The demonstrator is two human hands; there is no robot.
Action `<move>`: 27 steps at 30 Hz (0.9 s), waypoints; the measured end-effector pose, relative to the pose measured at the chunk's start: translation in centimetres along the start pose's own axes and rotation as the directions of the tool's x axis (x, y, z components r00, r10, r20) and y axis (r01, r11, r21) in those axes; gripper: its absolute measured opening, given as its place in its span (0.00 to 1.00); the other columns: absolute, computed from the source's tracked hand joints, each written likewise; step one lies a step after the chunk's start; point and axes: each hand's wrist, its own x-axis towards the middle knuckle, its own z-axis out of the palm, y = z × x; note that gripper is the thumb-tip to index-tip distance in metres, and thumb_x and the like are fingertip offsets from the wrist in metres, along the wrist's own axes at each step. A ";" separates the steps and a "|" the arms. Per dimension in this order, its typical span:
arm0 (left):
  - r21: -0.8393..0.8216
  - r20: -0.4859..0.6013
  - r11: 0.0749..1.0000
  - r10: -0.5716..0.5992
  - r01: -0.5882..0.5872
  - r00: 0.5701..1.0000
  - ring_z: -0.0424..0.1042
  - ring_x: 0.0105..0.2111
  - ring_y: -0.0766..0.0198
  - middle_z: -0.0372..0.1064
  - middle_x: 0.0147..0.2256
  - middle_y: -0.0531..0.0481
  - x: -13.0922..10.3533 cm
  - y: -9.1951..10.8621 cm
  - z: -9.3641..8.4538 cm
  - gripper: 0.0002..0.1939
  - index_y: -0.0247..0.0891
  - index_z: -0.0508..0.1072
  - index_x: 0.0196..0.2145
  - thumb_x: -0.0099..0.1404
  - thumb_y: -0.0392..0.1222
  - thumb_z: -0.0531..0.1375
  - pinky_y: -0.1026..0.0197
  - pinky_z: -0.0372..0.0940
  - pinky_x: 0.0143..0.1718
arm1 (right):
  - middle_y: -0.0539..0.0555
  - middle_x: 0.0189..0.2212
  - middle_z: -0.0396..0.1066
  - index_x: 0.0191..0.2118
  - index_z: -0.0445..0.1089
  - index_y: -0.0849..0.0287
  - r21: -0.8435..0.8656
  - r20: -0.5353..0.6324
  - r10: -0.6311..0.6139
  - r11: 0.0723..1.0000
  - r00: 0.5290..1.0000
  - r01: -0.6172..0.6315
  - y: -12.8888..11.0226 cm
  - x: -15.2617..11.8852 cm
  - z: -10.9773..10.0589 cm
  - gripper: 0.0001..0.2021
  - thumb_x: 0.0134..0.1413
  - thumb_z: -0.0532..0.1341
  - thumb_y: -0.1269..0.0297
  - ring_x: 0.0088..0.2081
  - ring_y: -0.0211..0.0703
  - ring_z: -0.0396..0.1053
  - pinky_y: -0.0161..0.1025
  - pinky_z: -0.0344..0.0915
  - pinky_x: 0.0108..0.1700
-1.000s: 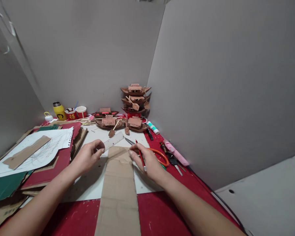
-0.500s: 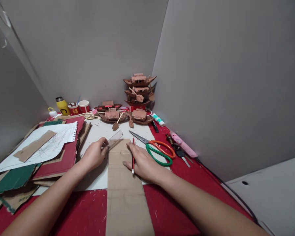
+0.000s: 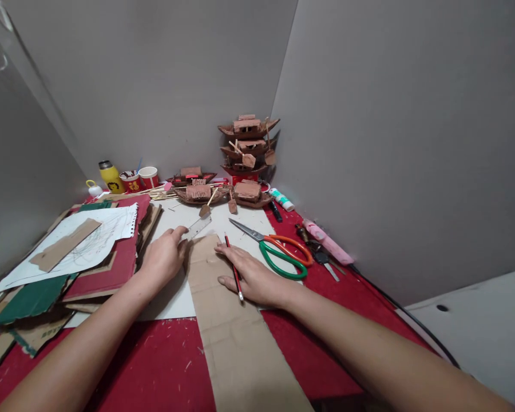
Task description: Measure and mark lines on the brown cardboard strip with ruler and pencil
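Note:
A long strip of brown cardboard (image 3: 227, 337) runs from the front edge over a white sheet (image 3: 171, 303). My left hand (image 3: 165, 257) grips a clear ruler (image 3: 198, 226) at the strip's far left corner. My right hand (image 3: 251, 277) rests on the cardboard's right side, with a red and black pencil (image 3: 236, 273) held slantwise between thumb and fingers. Just to the right of that hand lie scissors (image 3: 264, 243) with one orange and one green handle, blades apart and pointing away to the left.
Several brown model boats (image 3: 246, 191) stand at the back, some stacked. Layered cardboard and paper (image 3: 98, 274) fill the left side. A yellow bottle (image 3: 110, 178) and paper cups (image 3: 148, 177) stand behind. A pink glue gun (image 3: 328, 243), its cord and keys (image 3: 321, 257) lie along the right wall.
The cardboard's near end has swung to the right, so the strip now lies slanted. The ruler has lifted or shifted slightly with my left hand. The pencil is tilted more; the view has shifted a little.

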 end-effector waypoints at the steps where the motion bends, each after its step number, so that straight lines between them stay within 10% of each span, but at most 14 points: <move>1: 0.046 -0.002 0.999 -0.007 0.007 1.000 0.74 0.39 0.52 0.73 0.46 0.41 0.0 0.0 0.1 0.16 0.42 0.67 0.52 0.69 0.41 0.50 0.57 0.61 0.36 | 0.69 0.61 0.60 0.63 0.56 0.62 -0.002 -0.007 -0.012 1.000 1.000 0.012 0.1 -0.2 0.1 0.30 0.56 0.62 0.64 0.62 0.58 0.57 0.58 0.57 0.61; 21: -0.294 0.216 0.952 0.150 -0.083 0.965 0.74 0.36 0.58 0.77 0.40 0.46 0.8 -1.2 0.7 0.15 0.39 0.74 0.45 0.64 0.45 0.54 0.60 0.63 0.38 | 0.71 0.55 0.66 0.59 0.61 0.70 -0.127 0.026 0.074 0.989 0.997 -0.070 -1.0 -1.7 -1.7 0.28 0.53 0.63 0.66 0.58 0.59 0.63 0.55 0.61 0.58; 27: -0.284 0.200 0.957 0.119 -0.059 0.973 0.73 0.34 0.57 0.77 0.37 0.45 0.8 -1.0 0.6 0.16 0.39 0.75 0.43 0.65 0.47 0.52 0.60 0.62 0.36 | 0.62 0.45 0.75 0.51 0.68 0.60 0.294 -0.284 0.201 0.949 0.937 -0.114 -0.2 1.0 -2.1 0.14 0.61 0.56 0.63 0.46 0.50 0.73 0.51 0.68 0.50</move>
